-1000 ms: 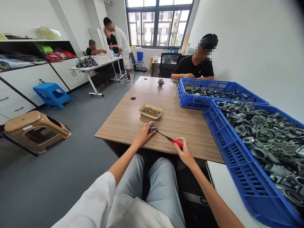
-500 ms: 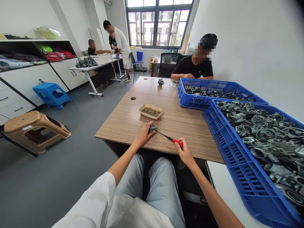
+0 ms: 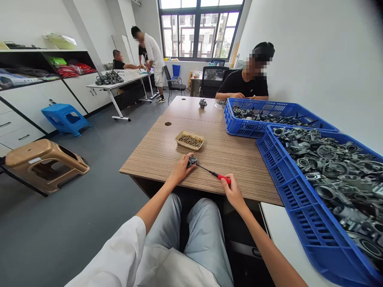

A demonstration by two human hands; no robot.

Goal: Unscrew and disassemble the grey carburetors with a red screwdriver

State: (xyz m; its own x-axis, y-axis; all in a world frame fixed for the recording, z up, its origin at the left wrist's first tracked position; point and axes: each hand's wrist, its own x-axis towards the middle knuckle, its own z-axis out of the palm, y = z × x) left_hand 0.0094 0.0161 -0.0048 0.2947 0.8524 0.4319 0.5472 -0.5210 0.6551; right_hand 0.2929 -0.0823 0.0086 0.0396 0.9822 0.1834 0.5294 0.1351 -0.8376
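Near the front edge of the wooden table, my left hand is closed around a small grey metal part, which looks like a carburetor body. My fingers cover much of it. My right hand grips the red handle of a screwdriver. Its dark shaft slants up and left, with the tip at the metal part; whether it sits in a screw is too small to tell. Just beyond my left hand stands a cream tray holding many small brass-coloured pieces.
To my right, a blue crate is heaped with metal parts; another blue crate stands behind it. A single metal part sits farther back. A person in black sits across the table. A brown stool is on the left.
My hands, the metal part and the screwdriver stay almost where they were. Across the room, the standing person in white has shifted slightly, arms closer to the table.
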